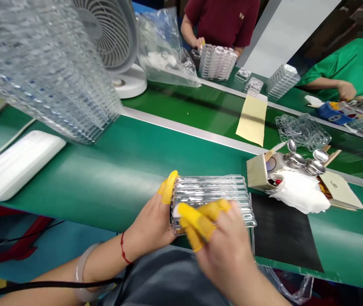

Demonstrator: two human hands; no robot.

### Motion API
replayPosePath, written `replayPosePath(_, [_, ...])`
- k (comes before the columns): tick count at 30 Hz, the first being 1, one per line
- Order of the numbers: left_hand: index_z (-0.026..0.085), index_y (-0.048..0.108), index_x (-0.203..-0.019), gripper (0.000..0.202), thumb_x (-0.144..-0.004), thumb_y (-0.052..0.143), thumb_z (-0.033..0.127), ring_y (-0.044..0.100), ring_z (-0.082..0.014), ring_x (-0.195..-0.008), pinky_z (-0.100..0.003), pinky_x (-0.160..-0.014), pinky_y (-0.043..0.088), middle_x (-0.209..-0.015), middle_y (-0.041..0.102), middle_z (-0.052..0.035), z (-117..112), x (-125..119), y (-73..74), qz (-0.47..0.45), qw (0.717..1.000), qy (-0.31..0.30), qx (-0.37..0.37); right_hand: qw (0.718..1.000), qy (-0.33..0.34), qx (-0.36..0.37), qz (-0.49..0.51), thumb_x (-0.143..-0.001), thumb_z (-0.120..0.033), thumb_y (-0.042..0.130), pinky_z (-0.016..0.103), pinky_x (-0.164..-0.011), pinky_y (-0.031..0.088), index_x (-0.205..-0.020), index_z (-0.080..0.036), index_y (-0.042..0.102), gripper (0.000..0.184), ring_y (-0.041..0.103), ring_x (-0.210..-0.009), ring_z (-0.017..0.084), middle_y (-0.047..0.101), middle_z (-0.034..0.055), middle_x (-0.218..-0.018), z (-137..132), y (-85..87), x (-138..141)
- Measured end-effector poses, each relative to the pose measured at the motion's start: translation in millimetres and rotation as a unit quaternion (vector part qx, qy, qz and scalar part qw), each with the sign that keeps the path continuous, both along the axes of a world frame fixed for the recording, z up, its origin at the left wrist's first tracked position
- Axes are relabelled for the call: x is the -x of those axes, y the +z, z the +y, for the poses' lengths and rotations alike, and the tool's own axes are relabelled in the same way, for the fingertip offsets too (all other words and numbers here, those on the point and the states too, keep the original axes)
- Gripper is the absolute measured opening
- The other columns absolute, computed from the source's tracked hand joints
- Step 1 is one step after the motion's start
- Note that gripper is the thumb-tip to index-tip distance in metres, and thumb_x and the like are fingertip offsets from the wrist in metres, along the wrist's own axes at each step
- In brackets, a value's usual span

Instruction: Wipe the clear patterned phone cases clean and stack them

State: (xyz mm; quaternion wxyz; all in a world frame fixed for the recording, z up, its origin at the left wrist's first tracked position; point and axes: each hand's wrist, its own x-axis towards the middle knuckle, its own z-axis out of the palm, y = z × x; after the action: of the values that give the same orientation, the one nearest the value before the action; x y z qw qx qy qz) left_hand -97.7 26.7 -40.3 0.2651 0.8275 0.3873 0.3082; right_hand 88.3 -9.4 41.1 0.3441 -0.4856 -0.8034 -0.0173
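My left hand (pixel 151 221), with yellow finger cots on thumb and fingers, grips the left end of a stack of clear plastic blister trays (pixel 211 191) at the near edge of the green table. My right hand (pixel 222 242), also in yellow finger cots, lies over the front of the same stack, its fingers curled on the trays. The stack lies on its side, partly over a black mat (pixel 283 231).
A tall stack of clear trays (pixel 47 68) stands at the left, with a white fan (pixel 114 38) behind it. A white device (pixel 15 163) lies left. An open carton (pixel 296 178) with metal spoons and white cloth sits right. Two other people work across the green conveyor (pixel 200 110).
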Motion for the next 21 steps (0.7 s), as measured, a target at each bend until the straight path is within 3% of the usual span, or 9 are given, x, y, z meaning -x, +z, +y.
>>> replayPosePath(2, [0.028,0.003,-0.170,0.092,-0.100,0.063,0.030,0.063,-0.0377,-0.134,-0.063,-0.112,0.053,-0.160,0.048,-0.0229,0,0,-1.2,0.005,1.000,-0.002,-0.005,1.000,0.012,-0.006,-0.012,-0.103,-0.012,0.052,0.038,-0.075,0.042,-0.083,-0.022,0.070,0.029,0.051,-0.067,0.021,0.064,0.0040,-0.073,2,-1.8,16])
replayPosePath(3, [0.027,0.002,-0.170,0.094,-0.100,0.065,0.031,0.061,-0.0383,-0.136,-0.063,-0.113,0.052,-0.162,0.046,-0.0236,-1,0,-1.4,0.007,1.000,-0.001,-0.003,1.000,0.009,-0.003,-0.022,-0.103,-0.011,0.052,0.038,-0.075,0.041,-0.083,-0.021,0.069,0.028,0.052,-0.068,0.022,0.064,0.0043,-0.073,2,-3.8,12])
replayPosePath(6, [0.019,-0.006,-0.170,0.110,-0.097,0.074,0.040,0.050,-0.0421,-0.149,-0.062,-0.118,0.049,-0.166,0.039,-0.0295,-1,0,-1.2,0.009,1.000,0.007,0.010,0.996,-0.041,0.003,-0.077,-0.105,-0.016,0.058,0.037,-0.075,0.042,-0.107,-0.018,0.071,0.014,0.058,-0.078,0.023,0.068,0.0064,-0.085,-4,-9.2,-39])
replayPosePath(9, [0.018,-0.012,-0.169,0.118,-0.095,0.076,0.042,0.040,-0.0433,-0.155,-0.061,-0.121,0.046,-0.168,0.034,-0.0309,-1,-1,-0.7,0.007,1.000,0.007,0.019,0.982,-0.158,-0.036,-0.101,-0.105,-0.022,0.064,0.036,-0.073,0.043,-0.117,-0.019,0.069,0.013,0.059,-0.080,0.024,0.068,0.0071,-0.092,-11,-8.6,-77])
replayPosePath(11, [0.018,-0.011,-0.169,0.116,-0.096,0.075,0.040,0.037,-0.0435,-0.157,-0.061,-0.122,0.044,-0.170,0.031,-0.0307,-1,-1,0.0,0.006,1.000,0.004,0.021,0.986,-0.148,-0.030,-0.074,-0.104,-0.022,0.064,0.036,-0.074,0.045,-0.118,-0.020,0.069,0.015,0.061,-0.082,0.024,0.069,0.0067,-0.093,-15,-6.3,-66])
replayPosePath(15, [0.025,0.007,-0.170,0.099,-0.097,0.072,0.036,0.043,-0.0410,-0.154,-0.058,-0.120,0.048,-0.168,0.039,-0.0239,1,0,4.8,0.006,1.000,-0.014,0.018,1.000,0.021,-0.004,-0.009,-0.104,-0.014,0.054,0.038,-0.076,0.047,-0.109,-0.020,0.072,0.019,0.064,-0.077,0.022,0.073,0.0049,-0.083,-18,-3.9,-2])
replayPosePath(17, [0.027,0.011,-0.170,0.095,-0.098,0.071,0.036,0.051,-0.0393,-0.148,-0.058,-0.118,0.051,-0.163,0.047,-0.0215,1,1,7.2,0.002,1.000,-0.018,0.016,1.000,0.015,-0.008,-0.013,-0.103,-0.013,0.056,0.038,-0.073,0.046,-0.108,-0.019,0.073,0.019,0.065,-0.075,0.022,0.073,0.0051,-0.080,-18,-5.8,3])
replayPosePath(19, [0.026,0.005,-0.171,0.097,-0.100,0.069,0.038,0.058,-0.0389,-0.142,-0.059,-0.116,0.052,-0.160,0.050,-0.0231,1,2,7.5,-0.003,1.000,-0.006,0.014,0.998,-0.051,-0.015,-0.039,-0.103,-0.014,0.059,0.037,-0.071,0.046,-0.111,-0.019,0.073,0.017,0.065,-0.074,0.021,0.074,0.0049,-0.082,-20,-9.9,-23])
replayPosePath(21, [0.025,-0.001,-0.172,0.100,-0.101,0.068,0.043,0.061,-0.0395,-0.138,-0.062,-0.115,0.052,-0.159,0.050,-0.0249,1,3,5.7,-0.002,1.000,0.006,0.013,0.988,-0.143,-0.026,-0.057,-0.104,-0.020,0.062,0.035,-0.069,0.046,-0.111,-0.022,0.074,0.014,0.066,-0.072,0.020,0.074,0.0036,-0.082,-26,-15.2,-67])
